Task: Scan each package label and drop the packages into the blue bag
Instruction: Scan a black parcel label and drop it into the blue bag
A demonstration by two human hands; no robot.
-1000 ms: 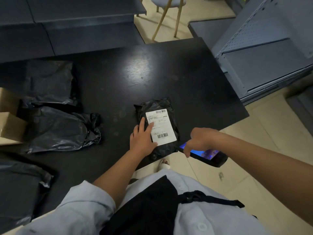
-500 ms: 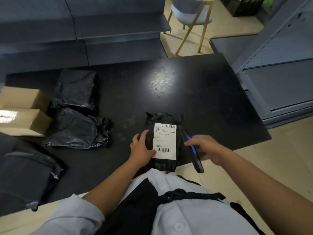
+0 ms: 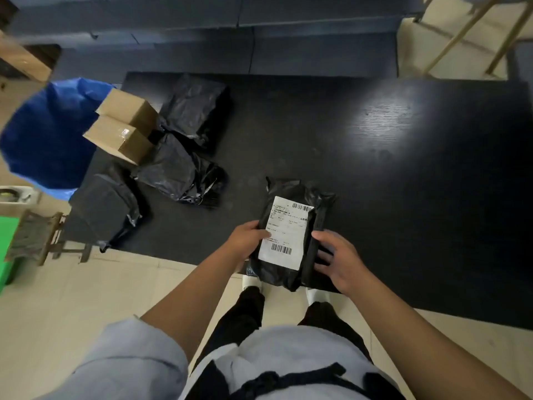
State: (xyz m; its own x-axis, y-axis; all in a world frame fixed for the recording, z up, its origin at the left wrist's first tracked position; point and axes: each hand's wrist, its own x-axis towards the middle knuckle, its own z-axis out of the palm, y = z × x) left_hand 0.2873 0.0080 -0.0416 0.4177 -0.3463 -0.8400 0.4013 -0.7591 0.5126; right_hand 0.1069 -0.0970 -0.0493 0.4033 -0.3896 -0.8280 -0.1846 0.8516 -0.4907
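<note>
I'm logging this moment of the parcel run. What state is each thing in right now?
labelled package: label up, at the table's near edge, gripped on its left
left hand: grips the package
right hand: holds the dark scanner against the package's right side
blue bag: left of the table
three black packages: lying on the table
two cardboard boxes: closed, side by side

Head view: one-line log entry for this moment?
left hand: grips labelled package | right hand: holds scanner against package | blue bag: far left
</note>
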